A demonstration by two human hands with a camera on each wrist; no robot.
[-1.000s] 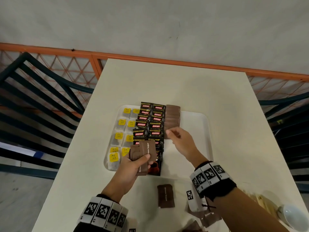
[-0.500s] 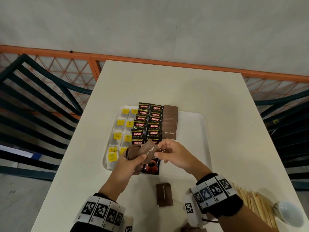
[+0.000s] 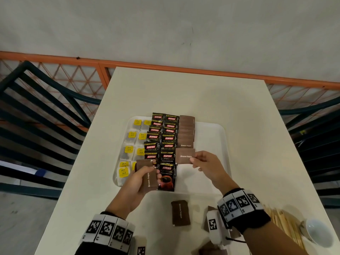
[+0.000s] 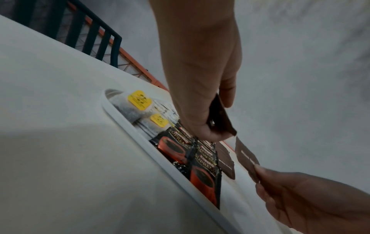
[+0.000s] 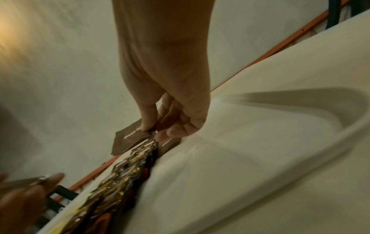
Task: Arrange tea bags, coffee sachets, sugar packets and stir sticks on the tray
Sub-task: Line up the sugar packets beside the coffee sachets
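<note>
Between thumb and fingertips (image 3: 191,160), the right hand (image 3: 206,165) is pinching one sugar packet (image 3: 184,155) just above the tray (image 3: 211,137), at the near end of the sugar row (image 3: 186,130). Fingers of the left hand (image 3: 137,181) are curling round a sugar stack (image 3: 149,178) over the tray's near edge. Coffee sachets (image 3: 165,144) and tea bags (image 3: 132,144) are lying in rows toward its left edge. Another packet (image 3: 180,212) and stir sticks (image 3: 283,223) are lying on the table (image 3: 184,92), near its front edge.

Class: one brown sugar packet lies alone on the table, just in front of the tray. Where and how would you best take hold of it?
The loose brown sugar packet lies flat on the table, clear of the tray. Probably best: come from above and pinch a short end between thumb and fingertip, since it is flat and thin, with bare table around it.
</note>
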